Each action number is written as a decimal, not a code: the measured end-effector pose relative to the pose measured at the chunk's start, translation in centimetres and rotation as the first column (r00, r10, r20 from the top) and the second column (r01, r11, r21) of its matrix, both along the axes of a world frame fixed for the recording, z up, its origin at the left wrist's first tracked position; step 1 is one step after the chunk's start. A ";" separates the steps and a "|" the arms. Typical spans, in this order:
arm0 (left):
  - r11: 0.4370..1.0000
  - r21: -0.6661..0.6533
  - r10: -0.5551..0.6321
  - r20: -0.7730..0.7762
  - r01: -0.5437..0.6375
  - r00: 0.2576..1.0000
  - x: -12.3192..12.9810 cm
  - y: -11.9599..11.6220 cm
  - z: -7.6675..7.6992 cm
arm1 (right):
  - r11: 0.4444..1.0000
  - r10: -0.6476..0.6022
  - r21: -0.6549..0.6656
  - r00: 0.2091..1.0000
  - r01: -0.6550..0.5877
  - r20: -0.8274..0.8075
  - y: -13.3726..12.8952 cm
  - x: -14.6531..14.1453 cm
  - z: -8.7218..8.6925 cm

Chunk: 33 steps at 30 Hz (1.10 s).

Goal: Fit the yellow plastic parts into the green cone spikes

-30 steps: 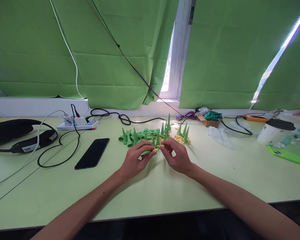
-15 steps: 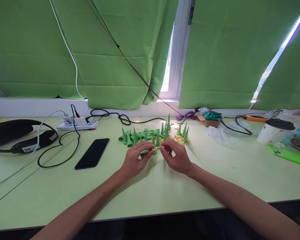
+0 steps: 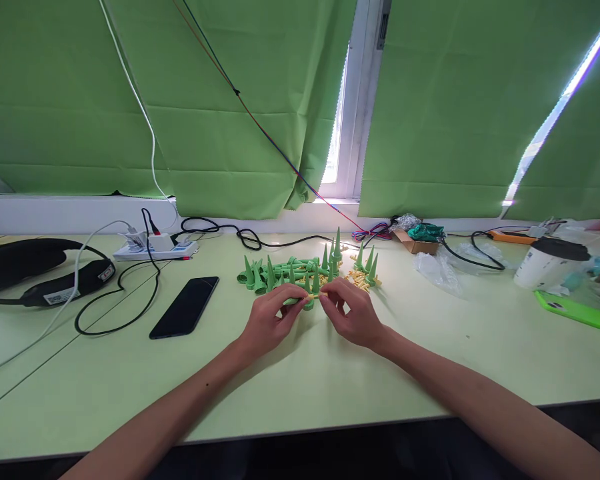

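Note:
My left hand [image 3: 275,315] is closed in a pinch, with a green piece [image 3: 291,301] between its fingers. Close beside it, my right hand [image 3: 353,312] pinches a small yellow piece [image 3: 315,297] that spans the narrow gap between both hands. Just behind my hands lie green tubes [image 3: 293,269], and several green cones [image 3: 337,248] stand upright among them. A heap of small yellow pieces [image 3: 359,278] spreads at their right, with a few more green cones [image 3: 370,260] standing in it.
Left of my hands lies a black phone [image 3: 185,308], near a power strip [image 3: 155,249], cables and a black headset [image 3: 75,283]. To the right are an open cardboard box [image 3: 416,244], clear plastic bags [image 3: 437,270], a lidded cup [image 3: 550,263] and a green phone case [image 3: 577,313].
My fingertips have shifted slightly around the yellow piece, and the green piece in my left hand sits a little differently. At the far right edge, another person's hand has moved.

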<state>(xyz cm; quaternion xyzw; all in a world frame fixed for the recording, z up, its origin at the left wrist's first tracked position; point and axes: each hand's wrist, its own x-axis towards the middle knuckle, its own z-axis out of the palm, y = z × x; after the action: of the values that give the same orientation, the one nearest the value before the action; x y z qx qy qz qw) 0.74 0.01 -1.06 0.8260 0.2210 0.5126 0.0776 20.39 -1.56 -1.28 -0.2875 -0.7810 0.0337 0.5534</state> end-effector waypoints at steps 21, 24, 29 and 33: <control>0.988 0.144 0.050 -0.013 -0.048 0.999 -0.1 0.2 -0.2 | 1.000 -0.006 0.014 1.000 0.006 -0.012 -0.1 -0.1 0.0; 0.985 0.166 0.056 -0.028 -0.051 0.998 -0.1 0.2 -0.2 | 1.000 -0.004 0.003 1.000 0.004 -0.004 -0.1 -0.1 0.1; 0.983 0.178 0.061 -0.036 -0.053 0.997 -0.1 0.2 -0.3 | 1.000 0.019 -0.014 1.000 -0.019 0.020 -0.1 0.0 0.0; 0.982 0.180 0.069 -0.041 -0.061 0.997 -0.1 0.2 -0.2 | 0.999 0.032 -0.013 0.999 -0.032 0.029 0.0 0.1 -0.1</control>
<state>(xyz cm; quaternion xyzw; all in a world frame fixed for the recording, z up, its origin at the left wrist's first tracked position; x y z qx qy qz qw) 0.64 0.19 -1.30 0.8340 0.2026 0.5130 -0.0189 20.44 -1.56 -1.40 -0.2787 -0.7934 0.0431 0.5394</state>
